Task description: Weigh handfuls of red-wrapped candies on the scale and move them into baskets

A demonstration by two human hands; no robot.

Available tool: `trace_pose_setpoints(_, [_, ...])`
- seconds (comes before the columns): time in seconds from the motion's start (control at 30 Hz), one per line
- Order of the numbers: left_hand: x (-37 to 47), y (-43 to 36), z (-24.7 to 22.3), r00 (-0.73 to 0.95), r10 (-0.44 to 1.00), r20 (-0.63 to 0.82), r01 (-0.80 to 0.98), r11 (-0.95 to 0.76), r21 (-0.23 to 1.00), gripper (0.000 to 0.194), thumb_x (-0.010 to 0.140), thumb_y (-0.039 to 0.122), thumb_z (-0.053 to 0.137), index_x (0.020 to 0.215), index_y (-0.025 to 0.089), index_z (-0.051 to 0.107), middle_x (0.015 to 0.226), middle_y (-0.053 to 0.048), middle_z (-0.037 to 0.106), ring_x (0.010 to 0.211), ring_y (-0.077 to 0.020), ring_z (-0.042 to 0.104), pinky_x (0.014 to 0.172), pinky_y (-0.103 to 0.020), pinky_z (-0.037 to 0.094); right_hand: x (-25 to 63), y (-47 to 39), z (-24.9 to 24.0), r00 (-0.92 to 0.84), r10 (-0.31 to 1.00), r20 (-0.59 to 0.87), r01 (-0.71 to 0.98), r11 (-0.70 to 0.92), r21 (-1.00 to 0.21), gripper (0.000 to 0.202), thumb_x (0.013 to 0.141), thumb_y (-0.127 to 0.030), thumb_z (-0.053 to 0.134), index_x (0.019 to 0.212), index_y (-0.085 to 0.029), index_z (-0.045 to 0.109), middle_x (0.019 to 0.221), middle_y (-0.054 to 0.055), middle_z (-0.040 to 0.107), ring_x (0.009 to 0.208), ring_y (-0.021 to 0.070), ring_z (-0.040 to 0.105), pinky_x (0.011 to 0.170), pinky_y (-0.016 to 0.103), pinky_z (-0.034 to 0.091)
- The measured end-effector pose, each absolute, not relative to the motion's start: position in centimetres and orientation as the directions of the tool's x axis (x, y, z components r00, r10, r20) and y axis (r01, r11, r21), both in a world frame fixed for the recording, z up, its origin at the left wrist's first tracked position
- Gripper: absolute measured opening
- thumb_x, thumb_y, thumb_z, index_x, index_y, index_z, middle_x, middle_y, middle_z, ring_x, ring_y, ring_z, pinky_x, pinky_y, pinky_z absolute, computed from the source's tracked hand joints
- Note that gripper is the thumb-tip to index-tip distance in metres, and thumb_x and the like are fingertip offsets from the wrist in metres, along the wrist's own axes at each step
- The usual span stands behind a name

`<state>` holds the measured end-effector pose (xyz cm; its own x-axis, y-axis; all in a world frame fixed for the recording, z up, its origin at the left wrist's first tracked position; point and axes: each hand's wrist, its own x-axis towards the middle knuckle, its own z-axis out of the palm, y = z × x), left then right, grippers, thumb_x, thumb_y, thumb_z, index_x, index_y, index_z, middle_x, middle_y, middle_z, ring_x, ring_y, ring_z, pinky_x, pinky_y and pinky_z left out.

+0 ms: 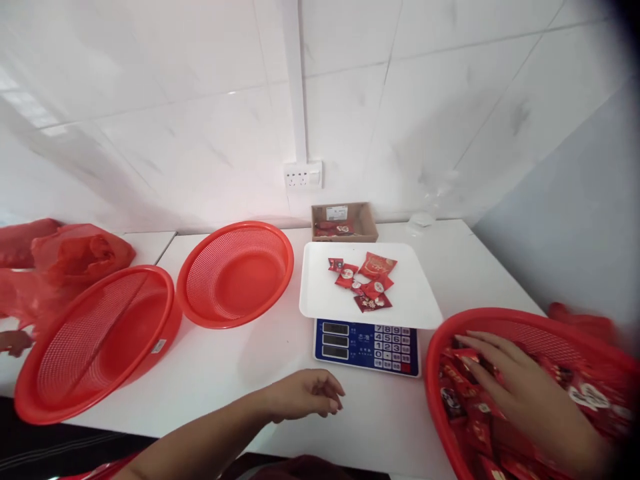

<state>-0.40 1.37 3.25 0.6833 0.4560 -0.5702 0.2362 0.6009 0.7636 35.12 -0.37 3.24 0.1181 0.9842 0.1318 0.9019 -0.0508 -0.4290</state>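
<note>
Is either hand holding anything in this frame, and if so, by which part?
Nothing is clearly held. The left hand hovers empty over the table; the right hand lies flat on the red packets in the basket, no grip visible.

red basket [440, 347] at the tabletop's near right edge, heaped with shiny red candy packets [463, 400], packets piled loose and jumbled, some printed with white and dark marks

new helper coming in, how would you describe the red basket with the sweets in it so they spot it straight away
Start at the blue-faced scale with the white tray in the middle of the white table. Look just right of it, at the near right edge, where the right hand lies spread inside a red mesh basket. Unlike the two empty red baskets left of the scale, this one is heaped with red wrapped packets.
</note>
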Motion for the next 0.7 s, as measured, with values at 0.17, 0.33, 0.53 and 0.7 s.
trace_pose_setpoints(0.17, [-1.4,0.3,4.2,0.533,0.601,-0.596,0.121,0.643,0.757,0.028,0.069,0.026,0.063,0.094,0.015,0.055,0.087,-0.004,0.059,0.078,-0.0131,0.055,0.072,-0.029,0.041,31.8,3.8,5.0,-0.042,0.999,0.011,0.898,0.043,-0.437,0.042,0.078,-0.041,0.036,0.105,-0.020,0.059,0.112,0.010,0.060,0.106,0.0240,0.051,0.095,0.041,0.038])
trace_pose_setpoints(0.33, [-0.6,-1.3,11.2,0.553,0.585,-0.593,0.121,0.648,0.752,0.030,0.067,0.025,0.063,0.093,0.014,0.054,0.084,-0.004,0.059,0.074,-0.0125,0.055,0.069,-0.029,0.040,26.3,7.3,7.9,0.008,0.984,-0.180,0.859,-0.099,-0.502,0.041,0.078,-0.035,0.042,0.113,-0.016,0.053,0.121,0.010,0.056,0.113,0.0216,0.048,0.097,0.033,0.035])
trace_pose_setpoints(0.53, [-1.3,-1.0,15.5,0.572,0.636,-0.518,0.177,0.521,0.835,0.030,0.068,0.024,0.061,0.096,0.015,0.054,0.082,-0.002,0.058,0.072,-0.0109,0.053,0.069,-0.027,0.039,22.0,9.8,8.1,0.212,0.954,-0.212,0.815,-0.292,-0.501,0.066,0.077,-0.047,0.045,0.130,-0.010,0.031,0.112,0.015,0.059,0.100,0.0242,0.058,0.078,0.032,0.045])
trace_pose_setpoints(0.7, [-0.5,-1.2,15.1,0.471,0.714,-0.518,0.155,0.511,0.845,0.028,0.069,0.025,0.059,0.094,0.015,0.054,0.081,-0.001,0.057,0.072,-0.0104,0.052,0.068,-0.026,0.038,20.4,10.0,6.2,0.308,0.939,-0.152,0.826,-0.343,-0.447,0.072,0.074,-0.043,0.051,0.135,-0.015,0.024,0.115,0.019,0.052,0.108,0.0355,0.049,0.080,0.047,0.040])
